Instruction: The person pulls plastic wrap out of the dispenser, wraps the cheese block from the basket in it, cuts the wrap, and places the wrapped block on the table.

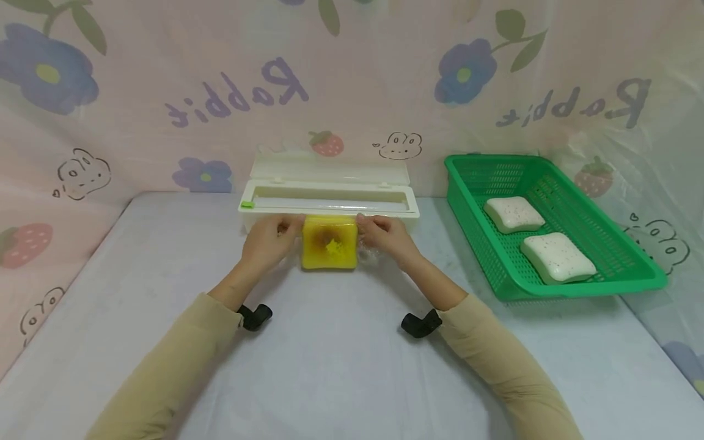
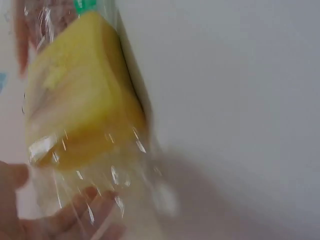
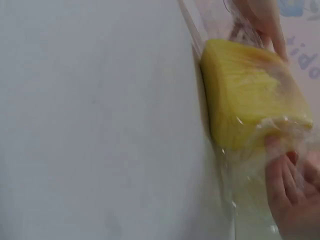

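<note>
A yellow, bread-slice-shaped block (image 1: 330, 253) with a browned middle and a bright yellow star-like patch stands in front of a white film dispenser (image 1: 330, 214). Clear cling film (image 2: 110, 175) covers the block and extends past its sides, creased and shiny. At the block's left side, my left hand (image 1: 272, 241) holds the film with curled fingers; the left wrist view is blurred there. On the opposite side my right hand (image 1: 387, 238) pinches the film near the upper corner. In the right wrist view, the right fingertips (image 3: 275, 155) lie close against the wrapped block.
The dispenser's lid (image 1: 330, 168) stands raised at the back, with a green slider (image 1: 247, 205) at its left end. To the right, a green basket (image 1: 478, 238) holds two white speckled blocks (image 1: 558, 258). A printed curtain (image 1: 352, 79) hangs behind the white-covered table (image 1: 330, 366).
</note>
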### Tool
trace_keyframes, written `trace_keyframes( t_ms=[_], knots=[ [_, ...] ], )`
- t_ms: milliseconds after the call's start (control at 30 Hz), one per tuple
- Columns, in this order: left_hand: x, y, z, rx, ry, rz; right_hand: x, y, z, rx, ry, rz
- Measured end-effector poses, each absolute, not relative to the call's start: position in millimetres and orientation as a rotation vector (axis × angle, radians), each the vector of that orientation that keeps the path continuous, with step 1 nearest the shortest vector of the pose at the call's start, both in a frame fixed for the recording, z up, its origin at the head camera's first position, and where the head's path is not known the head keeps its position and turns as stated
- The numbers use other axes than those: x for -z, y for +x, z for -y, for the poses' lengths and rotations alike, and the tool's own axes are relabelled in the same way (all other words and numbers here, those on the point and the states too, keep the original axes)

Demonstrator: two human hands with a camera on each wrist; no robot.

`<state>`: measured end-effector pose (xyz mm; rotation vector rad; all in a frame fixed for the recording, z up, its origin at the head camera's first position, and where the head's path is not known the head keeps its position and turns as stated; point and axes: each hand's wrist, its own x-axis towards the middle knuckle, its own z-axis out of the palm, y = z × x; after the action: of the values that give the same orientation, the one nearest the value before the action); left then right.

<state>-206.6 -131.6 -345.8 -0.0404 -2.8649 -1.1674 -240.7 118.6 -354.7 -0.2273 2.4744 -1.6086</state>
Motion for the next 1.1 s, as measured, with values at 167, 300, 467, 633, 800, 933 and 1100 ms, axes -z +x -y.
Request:
trace_keyframes(
  t_ms=[167,300,467,633,800,933,1100],
  knots=[
    [345,-202,153,1.273,-0.026,2.991,359,-238,-139,1.534,-0.372,-2.366],
    [344,-197,165,1.264,-0.067,3.059,365,-237,-155,1.592,-0.455,-2.249],
    [344,-194,174,1.261,-0.124,3.057,370,-237,-166,1.727,-0.444,-2.052],
    [345,-193,180,1.378,-0.108,3.034,370,-238,-164,1.689,-0.446,-2.015],
    [345,-191,182,1.486,-0.029,2.982,366,-236,-155,1.571,-0.374,-2.17],
    [344,-193,182,1.529,0.055,2.996,362,-234,-153,1.527,-0.249,-2.199],
    [342,-195,185,1.528,0.092,3.009,360,-234,-161,1.561,-0.136,-2.096]
  ],
)
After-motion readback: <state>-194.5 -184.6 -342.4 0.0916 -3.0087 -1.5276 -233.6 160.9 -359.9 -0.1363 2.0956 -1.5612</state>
